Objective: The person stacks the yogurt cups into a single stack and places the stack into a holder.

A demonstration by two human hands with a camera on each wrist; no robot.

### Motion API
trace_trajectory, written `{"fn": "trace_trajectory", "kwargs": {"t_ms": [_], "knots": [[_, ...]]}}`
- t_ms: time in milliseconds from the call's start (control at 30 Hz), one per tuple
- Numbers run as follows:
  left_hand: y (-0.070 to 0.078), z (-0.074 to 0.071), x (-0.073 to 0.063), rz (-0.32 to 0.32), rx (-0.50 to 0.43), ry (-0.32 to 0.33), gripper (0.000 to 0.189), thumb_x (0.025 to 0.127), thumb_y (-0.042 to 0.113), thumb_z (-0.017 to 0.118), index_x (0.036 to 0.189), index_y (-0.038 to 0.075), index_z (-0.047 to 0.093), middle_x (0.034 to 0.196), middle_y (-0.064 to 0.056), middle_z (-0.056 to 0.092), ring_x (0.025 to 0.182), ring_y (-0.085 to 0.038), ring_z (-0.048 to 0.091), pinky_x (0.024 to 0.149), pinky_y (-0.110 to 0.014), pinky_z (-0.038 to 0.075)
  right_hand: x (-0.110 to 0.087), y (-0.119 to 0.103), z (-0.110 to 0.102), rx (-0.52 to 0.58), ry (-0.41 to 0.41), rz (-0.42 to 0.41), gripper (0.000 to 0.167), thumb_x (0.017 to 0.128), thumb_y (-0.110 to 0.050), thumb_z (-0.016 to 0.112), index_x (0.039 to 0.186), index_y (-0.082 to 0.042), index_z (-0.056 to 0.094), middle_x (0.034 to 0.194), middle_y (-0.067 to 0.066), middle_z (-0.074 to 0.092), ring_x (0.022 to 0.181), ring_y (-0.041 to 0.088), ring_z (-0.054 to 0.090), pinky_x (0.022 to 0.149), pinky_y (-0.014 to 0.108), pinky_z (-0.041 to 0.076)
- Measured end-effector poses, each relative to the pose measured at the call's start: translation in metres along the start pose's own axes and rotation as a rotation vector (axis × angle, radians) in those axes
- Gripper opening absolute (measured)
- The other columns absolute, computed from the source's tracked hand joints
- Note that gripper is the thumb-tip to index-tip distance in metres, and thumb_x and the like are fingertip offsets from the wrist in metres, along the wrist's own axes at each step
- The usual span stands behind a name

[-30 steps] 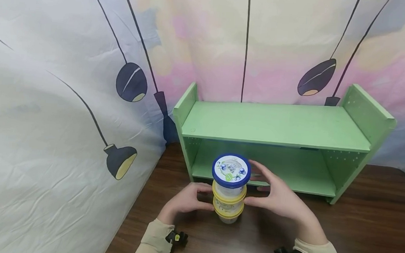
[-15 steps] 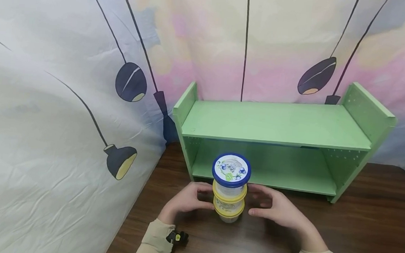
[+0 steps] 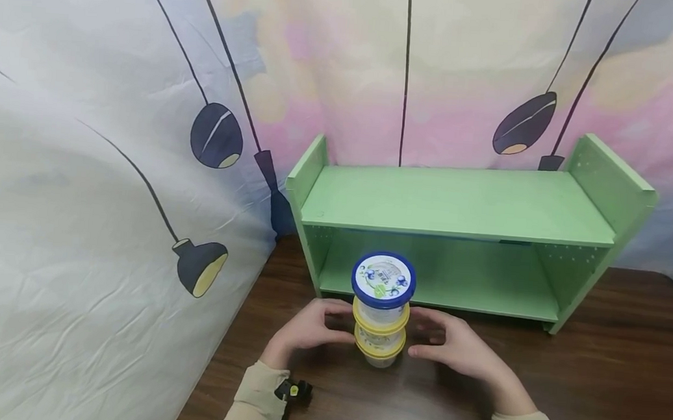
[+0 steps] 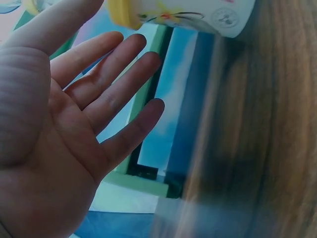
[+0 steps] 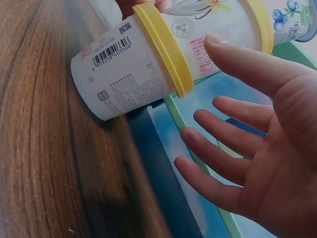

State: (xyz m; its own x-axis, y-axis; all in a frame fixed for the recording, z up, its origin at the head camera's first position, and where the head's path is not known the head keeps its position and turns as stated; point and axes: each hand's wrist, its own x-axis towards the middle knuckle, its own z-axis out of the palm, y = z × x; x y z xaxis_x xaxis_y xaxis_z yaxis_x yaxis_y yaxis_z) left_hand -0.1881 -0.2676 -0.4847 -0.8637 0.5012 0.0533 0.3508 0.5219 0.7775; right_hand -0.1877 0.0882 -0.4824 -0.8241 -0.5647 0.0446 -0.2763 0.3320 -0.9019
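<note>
Three yogurt tubs stand stacked on the table in front of the shelf. The top tub (image 3: 384, 280) has a blue lid with blueberries printed on it. Below it, the middle tub (image 5: 215, 29) and the bottom tub (image 5: 124, 69) both have yellow lids. My left hand (image 3: 311, 325) is on the stack's left side, its thumb tip close to the lower yellow lid and its fingers extended behind. On the other side, my right hand (image 3: 460, 349) is held with fingers loosely spread and thumb beside the lower tubs. Neither hand curls round a tub.
A green two-level shelf (image 3: 460, 202) stands right behind the stack. The dark wooden table (image 3: 611, 385) reaches to the right and front. A patterned cloth (image 3: 107, 220) hangs at the left and back.
My right hand has come down from beside the blue-lidded tub to the level of the lower tubs, then slightly inward. My left hand and the stack have hardly moved.
</note>
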Motion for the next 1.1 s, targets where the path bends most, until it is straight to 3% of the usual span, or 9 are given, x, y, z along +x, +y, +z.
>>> {"fn": "trace_trajectory", "kwargs": {"t_ms": [133, 300, 400, 533, 667, 800, 900, 1033, 1100], "knots": [[0.001, -0.007, -0.004, -0.003, -0.02, 0.065, 0.052, 0.091, 0.036, 0.089, 0.139, 0.023, 0.073, 0.136, 0.011, 0.071, 0.129, -0.013, 0.064, 0.111, -0.046, 0.051, 0.002, 0.0, 0.003, 0.0, -0.01, -0.005, 0.076, 0.091, -0.029, 0.09, 0.152, -0.002, 0.055, 0.149, 0.019, 0.061, 0.13, 0.04, 0.062, 0.099, 0.051, 0.058], [0.003, -0.013, -0.007, 0.034, -0.08, 0.2, 0.043, 0.094, 0.026, 0.086, 0.135, 0.017, 0.076, 0.131, 0.005, 0.074, 0.125, -0.019, 0.067, 0.106, -0.043, 0.055, 0.005, -0.001, 0.006, 0.011, -0.03, -0.015, 0.078, 0.09, -0.028, 0.09, 0.152, 0.001, 0.055, 0.147, 0.022, 0.061, 0.13, 0.042, 0.062, 0.099, 0.052, 0.059], [0.008, -0.016, -0.007, 0.068, -0.105, 0.332, 0.035, 0.096, 0.02, 0.085, 0.129, 0.015, 0.078, 0.128, 0.001, 0.075, 0.12, -0.025, 0.069, 0.099, -0.041, 0.059, 0.005, 0.0, 0.008, -0.001, -0.026, -0.02, 0.078, 0.09, -0.031, 0.09, 0.151, 0.001, 0.055, 0.148, 0.022, 0.06, 0.132, 0.044, 0.06, 0.101, 0.055, 0.057], [0.017, -0.02, -0.006, 0.133, -0.127, 0.577, 0.028, 0.095, 0.009, 0.084, 0.123, 0.008, 0.079, 0.122, -0.007, 0.076, 0.108, -0.026, 0.072, 0.091, -0.036, 0.061, 0.005, 0.002, 0.013, -0.04, -0.022, -0.03, 0.08, 0.089, -0.036, 0.09, 0.151, 0.0, 0.056, 0.149, 0.022, 0.06, 0.134, 0.045, 0.059, 0.105, 0.061, 0.053], [0.028, -0.028, -0.002, 0.195, -0.145, 0.773, 0.032, 0.094, -0.001, 0.081, 0.126, 0.001, 0.076, 0.121, -0.018, 0.075, 0.101, -0.026, 0.073, 0.084, -0.026, 0.06, 0.006, 0.002, 0.019, -0.052, -0.017, -0.042, 0.083, 0.087, -0.038, 0.092, 0.153, -0.002, 0.055, 0.15, 0.02, 0.06, 0.135, 0.045, 0.059, 0.108, 0.062, 0.05], [0.043, -0.036, 0.003, 0.239, -0.096, 0.9, 0.037, 0.093, -0.007, 0.079, 0.129, -0.005, 0.072, 0.12, -0.026, 0.073, 0.099, -0.03, 0.073, 0.082, -0.019, 0.057, 0.007, 0.001, 0.022, -0.057, -0.006, -0.059, 0.09, 0.085, -0.037, 0.094, 0.156, -0.002, 0.051, 0.153, 0.02, 0.057, 0.137, 0.044, 0.057, 0.11, 0.062, 0.048], [0.063, -0.04, 0.004, 0.292, -0.069, 0.999, 0.035, 0.092, -0.011, 0.078, 0.125, -0.01, 0.071, 0.115, -0.03, 0.072, 0.096, -0.026, 0.072, 0.08, -0.019, 0.057, 0.007, 0.001, 0.023, -0.054, -0.003, -0.072, 0.094, 0.085, -0.036, 0.094, 0.158, 0.0, 0.047, 0.155, 0.022, 0.055, 0.138, 0.046, 0.056, 0.11, 0.063, 0.048], [0.088, -0.046, 0.007, 0.358, -0.078, 1.139, 0.032, 0.091, -0.014, 0.075, 0.122, -0.015, 0.07, 0.113, -0.032, 0.069, 0.095, -0.021, 0.071, 0.081, -0.019, 0.056, 0.008, 0.0, 0.026, -0.038, -0.006, -0.073, 0.093, 0.085, -0.035, 0.094, 0.157, 0.0, 0.048, 0.153, 0.022, 0.057, 0.137, 0.045, 0.057, 0.108, 0.062, 0.049], [0.095, -0.049, 0.01, 0.364, -0.088, 1.186, 0.032, 0.092, -0.014, 0.074, 0.123, -0.015, 0.069, 0.115, -0.033, 0.068, 0.098, -0.027, 0.07, 0.083, -0.02, 0.055, 0.008, 0.001, 0.028, -0.031, -0.008, -0.07, 0.092, 0.085, -0.035, 0.094, 0.157, -0.002, 0.049, 0.151, 0.019, 0.059, 0.136, 0.043, 0.058, 0.109, 0.061, 0.05]]}}
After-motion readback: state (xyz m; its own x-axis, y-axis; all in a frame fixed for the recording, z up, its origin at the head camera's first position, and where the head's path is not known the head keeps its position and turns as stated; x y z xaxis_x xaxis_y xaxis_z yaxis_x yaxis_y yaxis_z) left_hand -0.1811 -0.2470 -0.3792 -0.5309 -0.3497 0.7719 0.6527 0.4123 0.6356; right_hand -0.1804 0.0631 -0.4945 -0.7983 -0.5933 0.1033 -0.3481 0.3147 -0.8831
